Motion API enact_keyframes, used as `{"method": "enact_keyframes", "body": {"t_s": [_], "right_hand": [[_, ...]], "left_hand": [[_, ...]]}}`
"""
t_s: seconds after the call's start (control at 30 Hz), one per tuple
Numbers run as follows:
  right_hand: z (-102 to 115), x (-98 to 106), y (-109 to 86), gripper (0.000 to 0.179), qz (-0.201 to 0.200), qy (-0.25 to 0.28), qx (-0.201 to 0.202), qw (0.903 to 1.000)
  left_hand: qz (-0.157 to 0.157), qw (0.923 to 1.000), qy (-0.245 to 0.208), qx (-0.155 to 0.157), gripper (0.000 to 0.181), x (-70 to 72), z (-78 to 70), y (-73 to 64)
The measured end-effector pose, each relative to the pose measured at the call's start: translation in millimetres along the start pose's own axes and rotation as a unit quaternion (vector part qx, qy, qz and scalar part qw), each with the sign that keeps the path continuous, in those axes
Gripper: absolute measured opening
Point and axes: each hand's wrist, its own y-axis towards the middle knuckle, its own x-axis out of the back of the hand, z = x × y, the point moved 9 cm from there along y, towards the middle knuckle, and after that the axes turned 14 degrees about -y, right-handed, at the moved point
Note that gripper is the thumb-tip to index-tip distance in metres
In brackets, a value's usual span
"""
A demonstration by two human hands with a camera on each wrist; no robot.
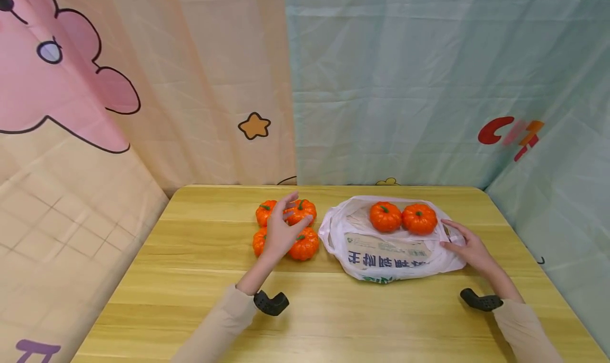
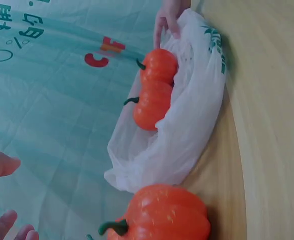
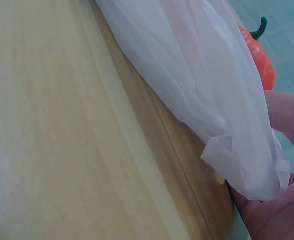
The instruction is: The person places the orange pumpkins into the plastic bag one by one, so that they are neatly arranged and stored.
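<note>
A white plastic bag (image 1: 340,246) with printed lettering lies on the table, its mouth spread. Two small orange toy pumpkins (image 1: 419,219) with green stems sit side by side in it. My right hand (image 1: 474,250) holds the bag's right end, with the plastic between thumb and fingers (image 3: 281,112) in the right wrist view. My left hand (image 1: 280,233) is raised over several more pumpkins (image 1: 304,245) left of the bag, fingers spread and holding nothing. It partly hides these pumpkins. One pumpkin (image 2: 161,215) shows large beside the bag in the left wrist view.
Everything stands on a wooden table (image 1: 190,278) with rounded far corners. Printed cloth curtains (image 1: 381,87) hang close behind it and at both sides. Each wrist carries a black camera mount (image 1: 271,303).
</note>
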Motion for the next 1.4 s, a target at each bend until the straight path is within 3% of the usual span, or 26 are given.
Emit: {"method": "enact_keyframes", "body": {"t_s": [0.2,0.37,0.53,0.7,0.87,1.03,1.4], "right_hand": [[8,-2,-2.1,0.064,-0.002,0.001,0.013,0.9999],[10,-3,-3.3,0.063,-0.005,0.005,0.016,0.9998],[10,-4,-3.9,0.063,-0.005,0.002,0.013,0.9999],[8,-4,-3.4,0.064,-0.003,0.0,0.008,1.0],[6,-2,-2.6,0.065,-0.002,-0.003,0.006,1.0],[4,0,-1.9,0.066,0.003,-0.002,-0.001,1.0],[6,2,1.3,0.065,0.009,-0.008,0.001,0.9999]], "left_hand": [[-0.024,0.999,0.031,-0.022,0.059,40.2,8.2,-8.4],[-0.037,0.9975,0.057,-0.02,0.059,72.6,18.0,-20.7],[-0.044,0.9952,0.086,0.015,0.063,97.7,33.6,-34.0],[-0.042,0.991,0.112,0.059,0.069,113.7,50.4,-48.5],[-0.04,0.9877,0.119,0.093,0.074,120.6,65.4,-57.9],[-0.029,0.9845,0.115,0.13,0.077,117.5,77.6,-63.4],[-0.008,0.9822,0.105,0.156,0.082,107.3,88.3,-60.0]]}}
